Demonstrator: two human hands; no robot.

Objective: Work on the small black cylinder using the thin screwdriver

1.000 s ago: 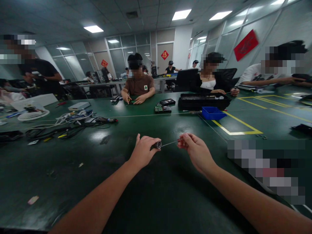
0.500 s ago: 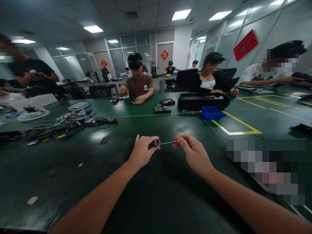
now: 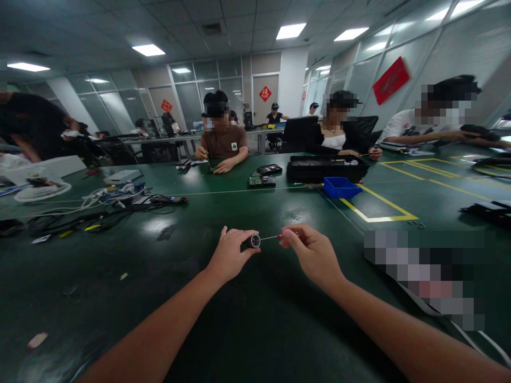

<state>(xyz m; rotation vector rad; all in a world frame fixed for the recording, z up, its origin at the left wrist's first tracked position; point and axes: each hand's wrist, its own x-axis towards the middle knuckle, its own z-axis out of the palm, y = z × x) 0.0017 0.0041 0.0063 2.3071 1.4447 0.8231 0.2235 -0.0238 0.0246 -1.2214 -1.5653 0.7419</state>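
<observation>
My left hand point(image 3: 229, 256) is closed around a small black cylinder point(image 3: 254, 241), whose round, silver-rimmed end faces me and to the right. Between thumb and fingers, my right hand point(image 3: 309, 250) grips the red handle of a thin screwdriver point(image 3: 271, 237). Its metal shaft points left, and the tip is at the cylinder's open end; whether it touches inside cannot be made out. Both hands are above the dark green table point(image 3: 247, 330), near the middle of the view.
Cables point(image 3: 131, 205) lie at the left. Circuit boards point(image 3: 262, 180), a blue bin point(image 3: 341, 187) and a long black tray point(image 3: 327, 168) stand farther back. A pixelated area covers something at the right. Several people sit around the table, and one person leans over at the left.
The whole view has shifted slightly to the left. The cylinder's end has turned a little, and the screwdriver still points at it. The person at the far left has bent lower.
</observation>
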